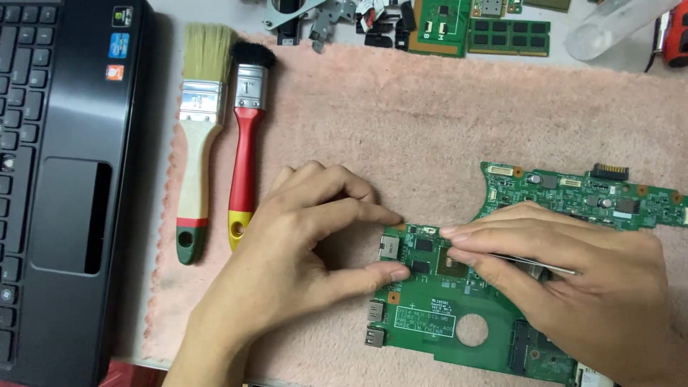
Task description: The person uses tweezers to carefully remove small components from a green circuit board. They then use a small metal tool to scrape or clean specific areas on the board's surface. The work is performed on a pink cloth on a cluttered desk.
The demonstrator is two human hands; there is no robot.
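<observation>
A green laptop circuit board (430, 322) lies on a pink cloth (430, 115). My left hand (287, 265) rests at the board's left edge, its thumb and forefinger pinching that edge beside a silver port. My right hand (573, 279) lies over the board's middle and holds thin metal tweezers (534, 264), their tips hidden under my fingers near a dark chip. The board's upper right arm (609, 197) shows past my right hand.
Two paintbrushes lie on the cloth's left side: a pale-bristled one (197, 136) and a black-bristled one with a red handle (246, 136). A black laptop base (64, 179) sits at the far left. Small boards, memory modules (509, 36) and metal brackets (315, 18) lie along the far edge.
</observation>
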